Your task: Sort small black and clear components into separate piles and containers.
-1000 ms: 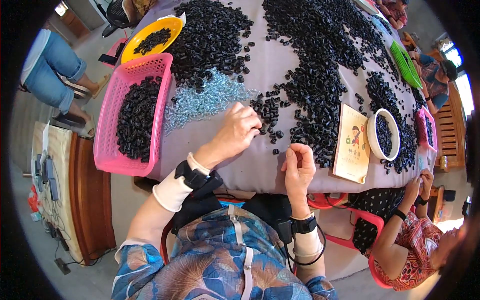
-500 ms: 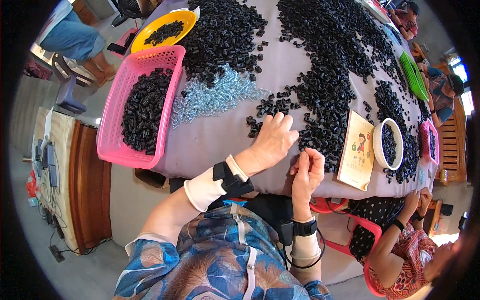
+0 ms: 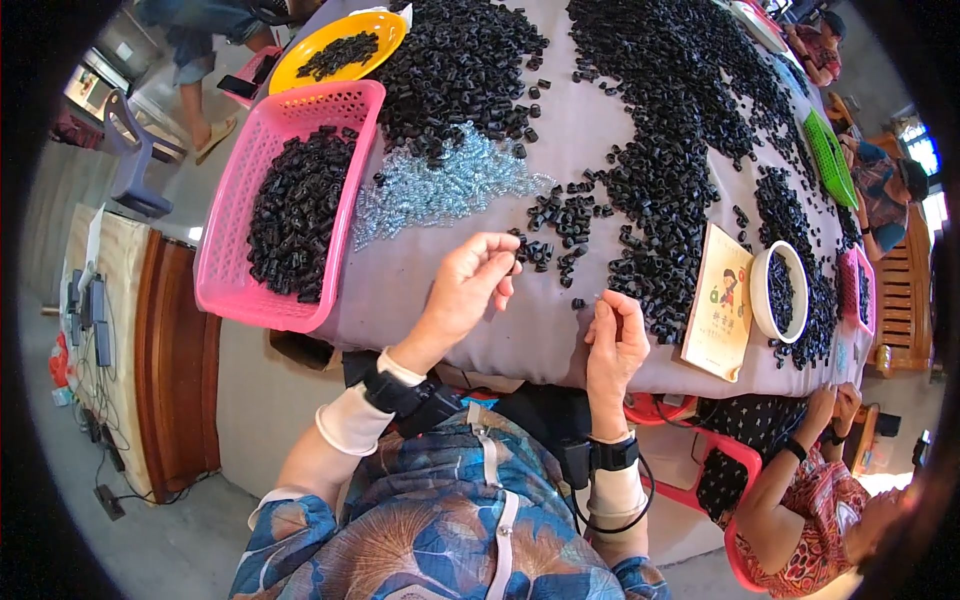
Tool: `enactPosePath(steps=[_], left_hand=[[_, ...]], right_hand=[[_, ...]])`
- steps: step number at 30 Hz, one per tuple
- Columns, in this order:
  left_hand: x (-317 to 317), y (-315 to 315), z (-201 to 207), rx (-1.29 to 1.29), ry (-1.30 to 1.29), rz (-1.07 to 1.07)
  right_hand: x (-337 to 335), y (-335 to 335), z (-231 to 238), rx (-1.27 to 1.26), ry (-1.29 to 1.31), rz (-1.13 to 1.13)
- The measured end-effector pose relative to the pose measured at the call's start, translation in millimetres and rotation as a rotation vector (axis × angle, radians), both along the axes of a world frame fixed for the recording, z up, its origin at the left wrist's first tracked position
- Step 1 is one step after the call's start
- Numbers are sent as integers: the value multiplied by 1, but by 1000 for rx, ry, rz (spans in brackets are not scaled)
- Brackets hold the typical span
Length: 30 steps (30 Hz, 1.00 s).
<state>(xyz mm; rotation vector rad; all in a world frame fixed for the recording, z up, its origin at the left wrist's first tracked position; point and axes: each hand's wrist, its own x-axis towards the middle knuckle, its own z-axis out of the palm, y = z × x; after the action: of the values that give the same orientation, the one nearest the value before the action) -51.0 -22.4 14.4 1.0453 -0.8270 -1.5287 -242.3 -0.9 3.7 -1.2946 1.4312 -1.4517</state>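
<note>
My left hand (image 3: 465,290) is above the near part of the cloth, thumb and forefinger pinched together. A small black plastic piece (image 3: 516,262) shows at its fingertips. To the right, my right hand (image 3: 615,342) is raised with thumb and forefinger pressed together. A tiny pale glint shows at their tips, too small to name. A loose group of black plastic pieces (image 3: 563,222) lies just beyond my hands, beside a bigger heap of them (image 3: 650,200). Left of that group spreads a pile of small clear bluish pieces (image 3: 450,185).
A pink basket (image 3: 214,270) of black pieces stands at the left, a yellow plate (image 3: 392,42) beyond it. At the right are a booklet (image 3: 722,310), a white bowl (image 3: 801,300) and a green basket (image 3: 825,160). A co-worker (image 3: 815,500) sits close on the right.
My left hand has drawn back and left from near the black pieces, turning so that its thumb shows. The right hand stays nearly in place. At the far left, a person's legs have shifted.
</note>
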Motion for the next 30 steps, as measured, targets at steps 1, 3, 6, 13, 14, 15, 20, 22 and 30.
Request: enactPosePath(steps=[1,3,6,13,14,15,20,22,30], left_hand=[[3,4,0,3,2,7],[11,11,-1,18,62,13],[17,16,-2,55,102,-60],[25,24,4,74,206,-94],[27,25,3,101,241,-92],[26,25,3,102,244,-89],[22,27,6,122,336,35],[22,27,3,118,317,33],[22,28,-7,130,376,37]], right_hand=[[2,0,2,-2,-2,4],[15,4,13,37,-37,25],[35,8,26,53,-73,109],[63,7,28,-59,-25,315],[65,8,30,-23,-38,313],[66,9,30,14,-50,309],[72,12,25,-2,-17,320],[74,12,25,7,-21,316],[81,7,26,-101,173,297]])
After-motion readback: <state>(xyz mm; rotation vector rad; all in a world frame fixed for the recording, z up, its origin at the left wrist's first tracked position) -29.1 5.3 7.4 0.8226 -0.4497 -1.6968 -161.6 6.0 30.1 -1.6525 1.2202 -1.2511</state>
